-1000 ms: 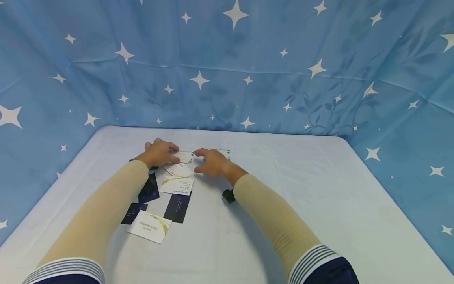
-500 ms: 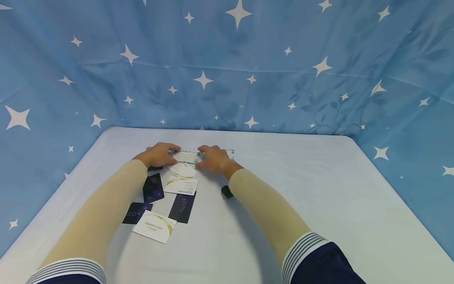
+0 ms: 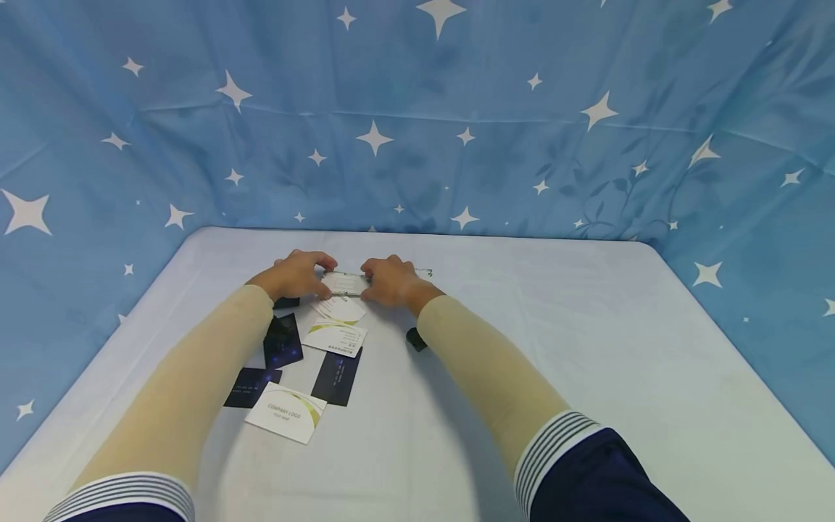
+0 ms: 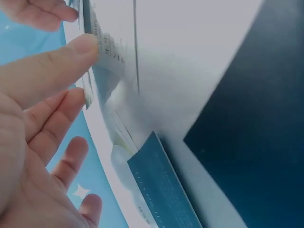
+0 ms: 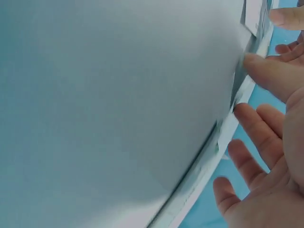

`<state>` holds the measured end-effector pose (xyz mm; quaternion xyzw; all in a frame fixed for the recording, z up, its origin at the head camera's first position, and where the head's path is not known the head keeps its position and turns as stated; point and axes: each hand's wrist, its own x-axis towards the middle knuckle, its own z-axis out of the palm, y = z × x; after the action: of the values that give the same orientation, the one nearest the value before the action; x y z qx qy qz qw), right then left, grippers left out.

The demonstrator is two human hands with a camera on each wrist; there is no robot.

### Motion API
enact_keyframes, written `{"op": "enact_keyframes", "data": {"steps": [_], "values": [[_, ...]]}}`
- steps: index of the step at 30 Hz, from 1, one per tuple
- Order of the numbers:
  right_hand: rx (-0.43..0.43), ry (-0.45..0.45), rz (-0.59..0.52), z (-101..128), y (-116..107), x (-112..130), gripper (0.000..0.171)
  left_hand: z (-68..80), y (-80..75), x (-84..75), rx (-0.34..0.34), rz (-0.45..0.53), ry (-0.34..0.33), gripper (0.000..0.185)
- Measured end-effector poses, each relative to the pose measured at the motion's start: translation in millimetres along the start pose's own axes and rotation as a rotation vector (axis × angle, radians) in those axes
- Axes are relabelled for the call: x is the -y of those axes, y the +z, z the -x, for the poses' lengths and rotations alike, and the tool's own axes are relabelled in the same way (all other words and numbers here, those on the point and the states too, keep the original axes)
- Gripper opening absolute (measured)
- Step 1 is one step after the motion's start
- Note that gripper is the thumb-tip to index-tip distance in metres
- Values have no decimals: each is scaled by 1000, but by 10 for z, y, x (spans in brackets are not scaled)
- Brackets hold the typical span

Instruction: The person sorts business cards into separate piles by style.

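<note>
A small white card point(image 3: 344, 283) with fine print is held between my two hands near the far middle of the table. My left hand point(image 3: 321, 279) pinches its left end between thumb and curled fingers. My right hand point(image 3: 369, 283) pinches its right end the same way. In the left wrist view my thumb point(image 4: 71, 54) presses on the card's edge point(image 4: 108, 52), with the other fingers behind it. The right wrist view shows my thumb point(image 5: 268, 71) against the card's edge point(image 5: 254, 19). It may be more than one card; I cannot tell.
Loose cards lie near my left forearm: a white one point(image 3: 339, 309), a white-and-gold one point(image 3: 335, 338), a "COMPANY LOGO" card point(image 3: 285, 412) and three dark ones point(image 3: 282, 341) point(image 3: 336, 377) point(image 3: 251, 386). Another card point(image 3: 425, 272) lies beyond my right hand. Blue starred cloth point(image 3: 457, 145) walls the pale table point(image 3: 587, 348).
Both hands have drawn closer together and their fingers have curled round the ends of the white card. The loose cards have not moved.
</note>
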<state>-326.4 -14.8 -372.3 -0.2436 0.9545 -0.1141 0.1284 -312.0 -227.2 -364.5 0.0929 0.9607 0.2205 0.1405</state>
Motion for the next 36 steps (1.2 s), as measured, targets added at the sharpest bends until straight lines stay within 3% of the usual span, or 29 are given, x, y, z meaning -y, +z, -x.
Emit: {"op": "enact_keyframes", "data": {"steps": [10, 17, 26, 32, 36], "values": [[-12, -14, -100, 103, -173, -216, 65, -22, -11, -129, -45, 86, 51, 59], [-51, -33, -136, 205, -310, -452, 62, -133, 44, -350, -70, 92, 70, 59], [-47, -3, -186, 336, -330, -778, 60, -324, 241, -629, -68, 92, 56, 55], [-44, 40, -185, 436, -297, -977, 58, -406, 382, -846, -66, 56, 105, 51], [-25, 64, -211, 461, -269, -1037, 58, -430, 440, -911, -60, 42, 97, 49]]}}
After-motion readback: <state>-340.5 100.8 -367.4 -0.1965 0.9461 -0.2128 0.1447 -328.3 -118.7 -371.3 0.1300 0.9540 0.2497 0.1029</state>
